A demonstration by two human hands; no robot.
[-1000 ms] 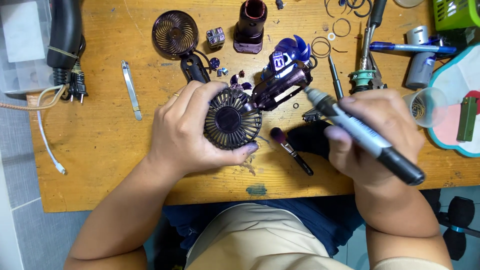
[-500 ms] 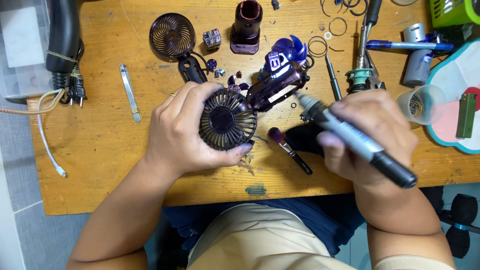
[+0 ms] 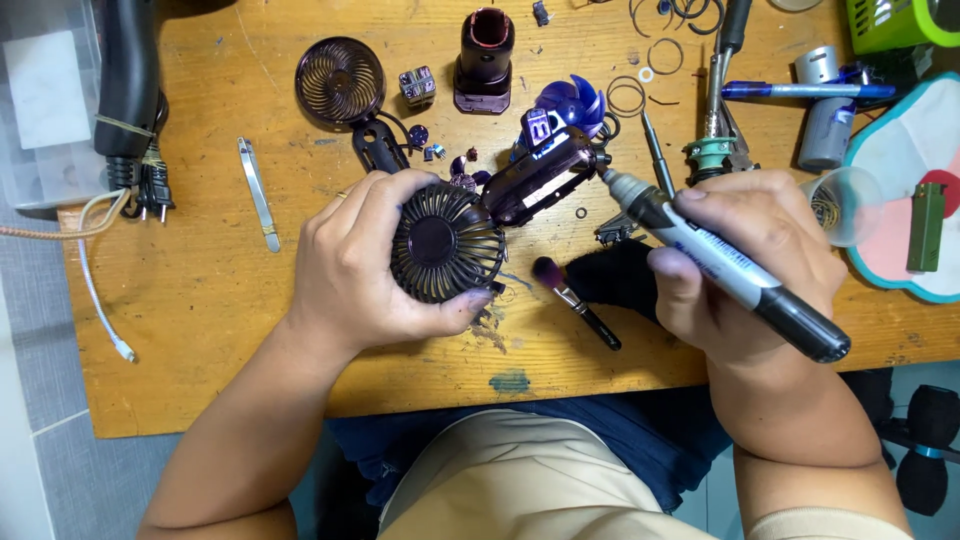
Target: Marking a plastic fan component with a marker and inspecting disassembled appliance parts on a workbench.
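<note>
- Since the earlier frames, the marker's (image 3: 725,265) tip sits a little closer to the end of the purple fan body (image 3: 545,180), while the left hand (image 3: 375,265) keeps its grip on the round fan cage (image 3: 445,243) at the centre of the frame.
- Left hand: fingers curl over the top of the cage, thumb presses along its lower edge; the hand is closed around it.
- Purple fan body runs up and to the right from the cage, its open side facing up, just above the desk (image 3: 200,330).
- Right hand (image 3: 745,265), right of centre, is closed around the thick black-and-grey marker, which slants from lower right to upper left; its uncapped grey tip is just beside the upper end of the fan body.
- Between the hands, a small brush (image 3: 575,300) lies on the desk beside a black cloth (image 3: 615,275).
- Blue fan blades (image 3: 572,103) sit above the fan body, near a dark cylindrical housing (image 3: 485,60).
- A second round grille (image 3: 340,80) lies in the upper left, with metal tweezers (image 3: 258,193) lower left of it.
- A blue pen (image 3: 800,90) rests in the upper right.
</note>
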